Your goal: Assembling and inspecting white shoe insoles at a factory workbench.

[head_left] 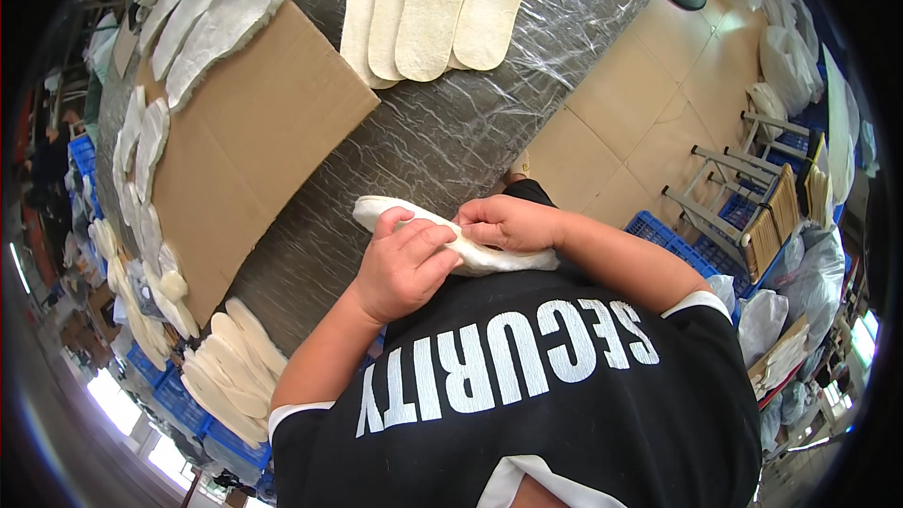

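The left arm slants up and in, and the left hand has its fingers bent in a grip. The right arm reaches in toward the left, and the right hand curls its fingers tight. Both hands (very close together) are in front of the chest.

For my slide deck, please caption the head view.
Left hand and right hand hold a white piece at a table bearing cardboard and pale insoles.
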Demonstrator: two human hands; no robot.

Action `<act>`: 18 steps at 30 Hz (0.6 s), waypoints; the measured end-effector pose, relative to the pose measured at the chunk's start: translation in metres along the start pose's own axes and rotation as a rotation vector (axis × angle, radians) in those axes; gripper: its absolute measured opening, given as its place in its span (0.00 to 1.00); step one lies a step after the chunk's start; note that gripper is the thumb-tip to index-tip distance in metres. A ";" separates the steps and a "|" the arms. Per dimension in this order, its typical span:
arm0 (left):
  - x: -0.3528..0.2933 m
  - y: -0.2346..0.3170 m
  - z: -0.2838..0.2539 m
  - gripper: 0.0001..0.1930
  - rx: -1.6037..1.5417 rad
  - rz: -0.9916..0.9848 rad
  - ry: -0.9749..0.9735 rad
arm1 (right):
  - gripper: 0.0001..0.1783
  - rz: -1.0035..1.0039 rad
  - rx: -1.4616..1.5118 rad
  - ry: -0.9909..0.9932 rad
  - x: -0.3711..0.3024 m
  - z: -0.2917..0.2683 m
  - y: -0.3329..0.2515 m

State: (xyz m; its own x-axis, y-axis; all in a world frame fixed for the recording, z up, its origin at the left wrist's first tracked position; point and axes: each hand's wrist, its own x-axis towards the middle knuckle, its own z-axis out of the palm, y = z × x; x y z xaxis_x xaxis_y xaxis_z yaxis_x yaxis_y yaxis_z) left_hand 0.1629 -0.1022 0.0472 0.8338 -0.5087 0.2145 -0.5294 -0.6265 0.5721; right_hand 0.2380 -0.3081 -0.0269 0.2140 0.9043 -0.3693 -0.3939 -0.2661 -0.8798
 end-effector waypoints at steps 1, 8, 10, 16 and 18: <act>0.002 0.000 -0.003 0.08 0.000 0.000 -0.001 | 0.11 0.013 -0.011 0.009 -0.001 0.000 -0.004; 0.015 0.003 -0.010 0.11 0.011 -0.150 -0.149 | 0.11 0.092 0.014 -0.107 0.002 -0.003 -0.009; 0.016 0.003 -0.008 0.11 0.038 -0.130 -0.175 | 0.13 -0.011 0.063 -0.107 0.005 0.000 0.002; 0.006 0.005 0.003 0.03 0.088 0.025 -0.152 | 0.10 0.014 -0.258 -0.103 0.008 0.001 -0.009; 0.001 0.004 0.007 0.04 0.099 0.029 -0.191 | 0.10 0.032 -0.291 -0.043 0.009 0.002 -0.013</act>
State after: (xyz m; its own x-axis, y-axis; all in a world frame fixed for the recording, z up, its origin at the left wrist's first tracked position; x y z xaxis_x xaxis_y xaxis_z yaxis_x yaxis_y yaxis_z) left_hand 0.1601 -0.1094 0.0446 0.7780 -0.6242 0.0710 -0.5736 -0.6598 0.4855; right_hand 0.2429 -0.2957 -0.0184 0.1648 0.9057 -0.3907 -0.1258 -0.3735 -0.9190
